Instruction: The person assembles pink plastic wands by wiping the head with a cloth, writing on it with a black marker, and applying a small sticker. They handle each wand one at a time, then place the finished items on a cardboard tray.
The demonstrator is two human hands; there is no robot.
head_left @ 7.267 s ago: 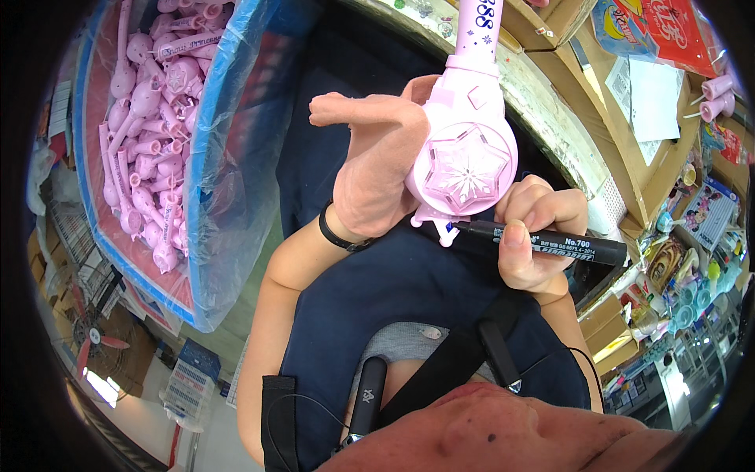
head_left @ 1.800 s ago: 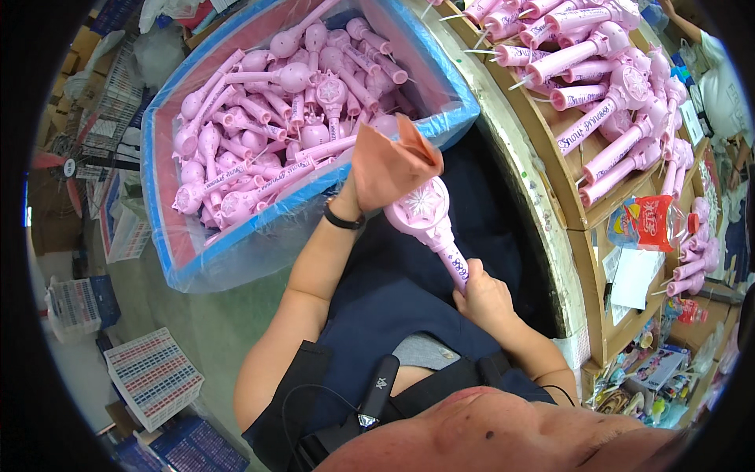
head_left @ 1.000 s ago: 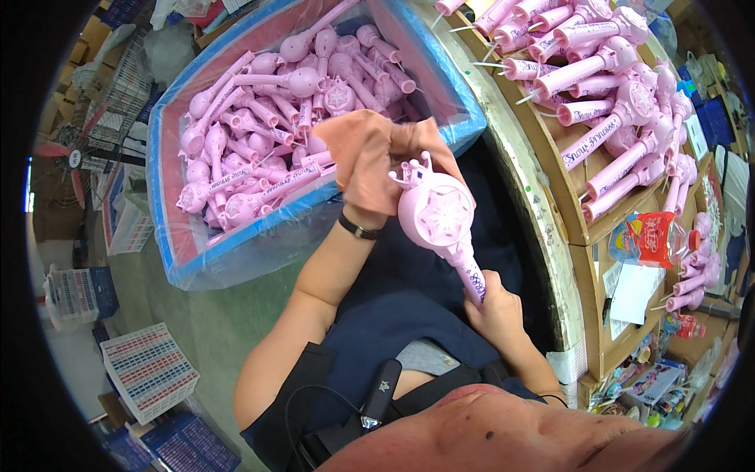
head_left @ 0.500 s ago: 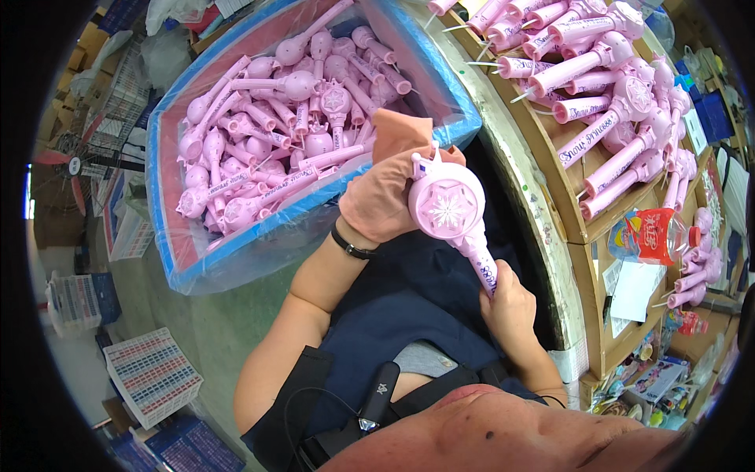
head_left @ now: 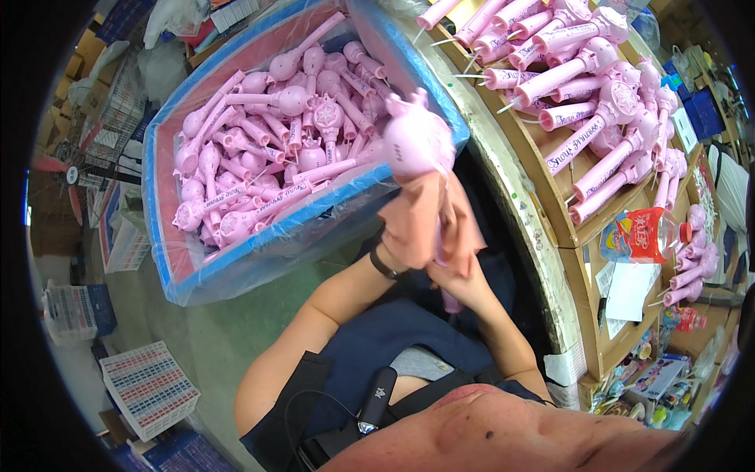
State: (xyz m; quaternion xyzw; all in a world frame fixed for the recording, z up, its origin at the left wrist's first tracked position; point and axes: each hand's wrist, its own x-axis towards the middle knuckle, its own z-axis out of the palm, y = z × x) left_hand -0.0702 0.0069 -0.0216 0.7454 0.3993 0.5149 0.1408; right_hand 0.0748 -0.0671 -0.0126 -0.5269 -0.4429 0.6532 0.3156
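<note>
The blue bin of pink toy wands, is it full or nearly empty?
Fairly full: the blue bin holds a heaped pile of pink toy wands across most of its clear-lined inside, though the pile sits below the rim.

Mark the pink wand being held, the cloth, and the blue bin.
pink wand [head_left: 413, 141], head view, on its round head.
cloth [head_left: 421, 224], head view, mid-fold.
blue bin [head_left: 161, 228], head view, left rim.

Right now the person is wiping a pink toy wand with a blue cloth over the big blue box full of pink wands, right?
Not quite: the cloth is orange-pink, not blue, as the head view shows. The rest holds: the left hand rubs the pink toy wand with it, the right hand grips the handle below, and the wand's head is up over the edge of the big blue box full of pink wands.
</note>
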